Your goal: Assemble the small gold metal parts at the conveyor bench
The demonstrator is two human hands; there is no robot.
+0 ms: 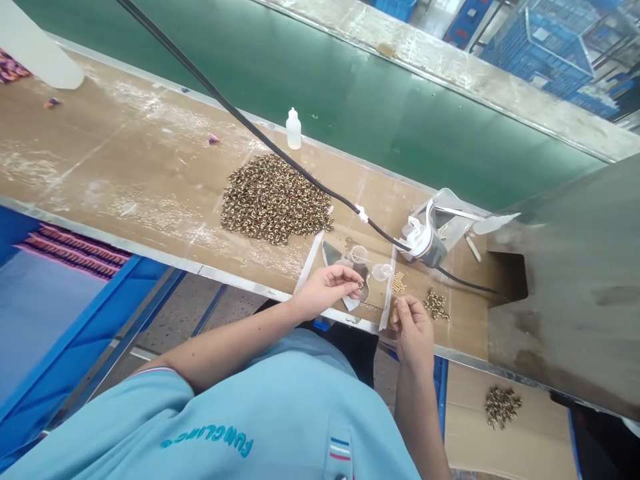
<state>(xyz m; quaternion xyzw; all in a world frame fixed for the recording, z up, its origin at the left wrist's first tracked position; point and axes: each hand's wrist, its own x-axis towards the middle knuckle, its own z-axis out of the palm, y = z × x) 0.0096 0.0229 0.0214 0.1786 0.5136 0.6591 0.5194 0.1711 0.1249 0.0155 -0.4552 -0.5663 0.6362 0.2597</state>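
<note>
My left hand (330,288) is closed in a pinch at the bench's near edge, with a tiny metal piece (361,285) at its fingertips. To its right, my right hand (414,328) has thumb and fingers pressed together; anything between them is too small to make out. Just beyond the right hand lie small gold beads (398,283) and a little heap of brass-coloured pieces (437,305). A clear round lid or dish (383,272) and a small clear cup (358,255) rest near the left hand. Farther left spreads a big pile of brass-and-dark pieces (275,199).
A black cable (240,117) slants across the bench. At the back stands a white squeeze bottle (294,130); a clear container with tools (440,230) sits right, beside a metal housing (575,280). Beyond runs a green belt (400,120). More pieces (503,407) lie on cardboard lower right.
</note>
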